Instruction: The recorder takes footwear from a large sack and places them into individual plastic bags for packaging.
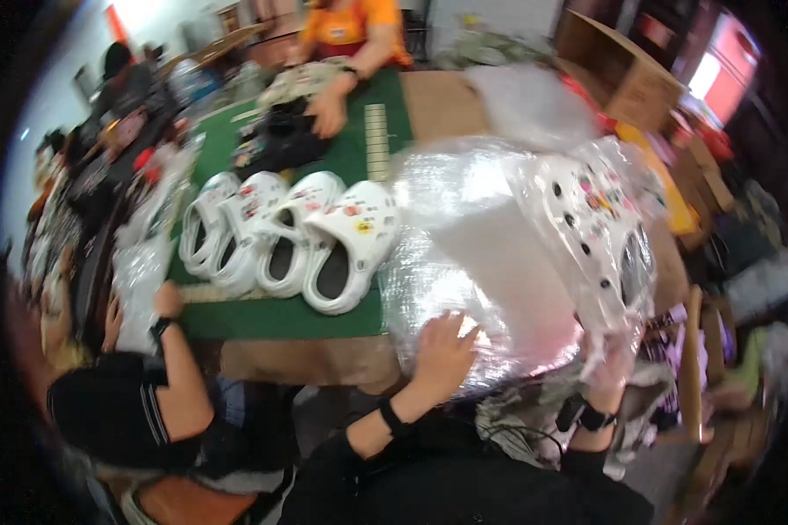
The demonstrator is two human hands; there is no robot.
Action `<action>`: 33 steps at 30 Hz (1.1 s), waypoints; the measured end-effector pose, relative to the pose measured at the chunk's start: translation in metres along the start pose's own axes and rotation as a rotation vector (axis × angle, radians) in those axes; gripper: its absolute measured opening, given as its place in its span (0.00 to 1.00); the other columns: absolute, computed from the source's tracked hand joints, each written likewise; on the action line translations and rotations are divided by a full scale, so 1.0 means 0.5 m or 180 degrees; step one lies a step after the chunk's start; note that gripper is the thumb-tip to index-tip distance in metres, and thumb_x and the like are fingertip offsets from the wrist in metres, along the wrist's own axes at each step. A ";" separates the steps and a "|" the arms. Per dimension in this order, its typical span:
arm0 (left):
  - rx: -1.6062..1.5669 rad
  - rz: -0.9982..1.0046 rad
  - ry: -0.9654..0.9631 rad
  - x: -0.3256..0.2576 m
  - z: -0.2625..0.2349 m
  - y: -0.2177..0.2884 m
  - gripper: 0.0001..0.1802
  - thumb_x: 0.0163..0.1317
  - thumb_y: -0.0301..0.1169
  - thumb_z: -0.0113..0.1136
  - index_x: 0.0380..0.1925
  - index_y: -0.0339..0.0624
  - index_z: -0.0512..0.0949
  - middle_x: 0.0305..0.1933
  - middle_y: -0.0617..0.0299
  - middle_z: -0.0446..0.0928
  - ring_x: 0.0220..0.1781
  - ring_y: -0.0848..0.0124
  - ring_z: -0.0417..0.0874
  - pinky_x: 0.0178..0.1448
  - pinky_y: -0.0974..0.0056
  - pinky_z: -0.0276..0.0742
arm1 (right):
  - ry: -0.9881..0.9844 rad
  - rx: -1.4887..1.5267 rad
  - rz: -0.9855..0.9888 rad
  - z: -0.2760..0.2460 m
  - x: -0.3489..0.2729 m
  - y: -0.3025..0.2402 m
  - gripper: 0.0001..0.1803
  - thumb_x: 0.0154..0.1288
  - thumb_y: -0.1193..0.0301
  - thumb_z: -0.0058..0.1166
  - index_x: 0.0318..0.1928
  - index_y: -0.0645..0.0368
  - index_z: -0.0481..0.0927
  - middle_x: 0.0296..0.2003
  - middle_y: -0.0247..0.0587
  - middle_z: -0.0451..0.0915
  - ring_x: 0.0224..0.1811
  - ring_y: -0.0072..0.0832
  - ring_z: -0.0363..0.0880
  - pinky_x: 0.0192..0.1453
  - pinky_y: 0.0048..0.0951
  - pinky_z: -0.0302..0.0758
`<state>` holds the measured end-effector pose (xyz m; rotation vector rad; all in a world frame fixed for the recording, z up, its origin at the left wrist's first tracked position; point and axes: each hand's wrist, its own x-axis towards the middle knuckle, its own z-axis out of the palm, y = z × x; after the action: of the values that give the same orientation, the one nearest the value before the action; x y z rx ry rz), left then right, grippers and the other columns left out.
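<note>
My left hand (pixel 446 352) lies with fingers stretched out on the near edge of a stack of clear plastic bags (pixel 490 254). At the right, a white clog (pixel 578 232) with colourful charms sits inside a clear plastic bag (pixel 534 188). My right hand (pixel 606 372) is closed at the near end of this bag, partly veiled by the film, and holds it up over the table's right side. Several more white clogs (pixel 359 249) with charms stand in a row on the green mat (pixel 350 328), left of my left hand.
Across the table, a person in orange has a hand (pixel 327 109) on dark and camouflage items (pixel 284 131). Another person's hand (pixel 168 299) rests at the mat's left edge. A cardboard box (pixel 626 79) stands at the back right. Grey cloth (pixel 525 416) lies below my hands.
</note>
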<state>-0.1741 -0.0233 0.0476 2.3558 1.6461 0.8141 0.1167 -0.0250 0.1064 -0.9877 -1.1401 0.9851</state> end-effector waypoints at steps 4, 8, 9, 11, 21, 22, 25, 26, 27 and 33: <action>0.0138 0.0194 -0.0039 0.012 -0.022 0.012 0.23 0.57 0.39 0.59 0.54 0.49 0.73 0.62 0.51 0.64 0.65 0.50 0.60 0.66 0.43 0.54 | 0.0978 0.2250 0.0586 0.008 0.036 -0.045 0.28 0.67 0.52 0.47 0.55 0.64 0.69 0.45 0.45 0.78 0.39 0.33 0.79 0.40 0.31 0.77; 0.0199 0.0354 -0.0009 0.011 -0.018 0.018 0.25 0.54 0.36 0.60 0.54 0.50 0.73 0.61 0.52 0.65 0.63 0.52 0.62 0.65 0.46 0.55 | 0.1333 0.1176 0.0477 0.000 0.023 -0.058 0.31 0.67 0.47 0.42 0.55 0.63 0.69 0.46 0.46 0.77 0.40 0.35 0.78 0.41 0.33 0.77; 0.0117 0.0361 -0.0038 0.013 -0.025 0.025 0.24 0.53 0.35 0.60 0.53 0.50 0.74 0.60 0.53 0.66 0.63 0.52 0.63 0.64 0.47 0.57 | 0.1329 0.1174 0.0617 -0.041 0.023 -0.026 0.30 0.67 0.47 0.43 0.55 0.62 0.69 0.47 0.46 0.77 0.42 0.35 0.78 0.43 0.33 0.77; 0.0100 0.0428 -0.0103 0.011 -0.025 0.031 0.25 0.54 0.36 0.60 0.54 0.51 0.73 0.61 0.53 0.66 0.63 0.52 0.63 0.64 0.47 0.57 | 0.1611 0.1260 0.0603 -0.066 0.031 0.011 0.29 0.67 0.49 0.43 0.55 0.61 0.69 0.47 0.45 0.76 0.43 0.37 0.78 0.43 0.35 0.77; 0.0216 0.0460 -0.0277 0.009 -0.034 0.032 0.26 0.55 0.38 0.60 0.56 0.53 0.72 0.61 0.53 0.65 0.62 0.52 0.63 0.63 0.48 0.56 | 0.1502 0.1806 0.1281 -0.103 0.065 0.057 0.30 0.65 0.50 0.45 0.55 0.65 0.68 0.46 0.48 0.78 0.40 0.41 0.80 0.38 0.40 0.79; 0.0217 0.0498 -0.0279 0.009 -0.033 0.035 0.26 0.55 0.38 0.60 0.56 0.53 0.72 0.61 0.53 0.65 0.62 0.52 0.63 0.63 0.48 0.56 | 0.1526 0.1819 0.1253 -0.112 0.066 0.064 0.30 0.65 0.50 0.45 0.55 0.65 0.68 0.46 0.48 0.78 0.40 0.41 0.80 0.38 0.40 0.79; 0.0246 0.0469 -0.0269 0.008 -0.032 0.034 0.26 0.56 0.38 0.60 0.56 0.53 0.72 0.61 0.53 0.65 0.62 0.52 0.62 0.63 0.47 0.56 | 0.1500 0.1620 0.1144 -0.117 0.075 0.068 0.32 0.65 0.49 0.45 0.55 0.65 0.68 0.46 0.50 0.78 0.39 0.42 0.80 0.37 0.41 0.79; 0.0221 0.0470 -0.0255 0.007 -0.029 0.033 0.26 0.56 0.39 0.60 0.56 0.53 0.72 0.61 0.53 0.65 0.62 0.52 0.62 0.63 0.48 0.56 | 0.1537 0.1638 0.1225 -0.117 0.078 0.057 0.32 0.65 0.49 0.45 0.55 0.65 0.69 0.46 0.51 0.78 0.39 0.43 0.80 0.36 0.41 0.79; 0.0199 0.0464 -0.0230 0.007 -0.026 0.033 0.25 0.56 0.39 0.60 0.56 0.53 0.72 0.61 0.53 0.65 0.62 0.52 0.62 0.63 0.48 0.56 | 0.1558 0.1654 0.1304 -0.113 0.084 0.049 0.32 0.65 0.49 0.45 0.55 0.65 0.69 0.47 0.51 0.77 0.39 0.43 0.80 0.36 0.41 0.80; 0.0304 0.0499 -0.0154 0.009 -0.032 0.037 0.24 0.55 0.37 0.59 0.53 0.51 0.74 0.60 0.53 0.66 0.62 0.54 0.64 0.63 0.50 0.57 | 0.0957 0.1456 0.1533 -0.159 0.120 0.057 0.32 0.66 0.48 0.43 0.55 0.65 0.69 0.47 0.51 0.78 0.40 0.43 0.81 0.36 0.42 0.79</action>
<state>-0.1661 -0.0290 0.0703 2.5755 1.5293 0.7125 0.2003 0.0314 0.0831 -1.0057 -0.3980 1.3515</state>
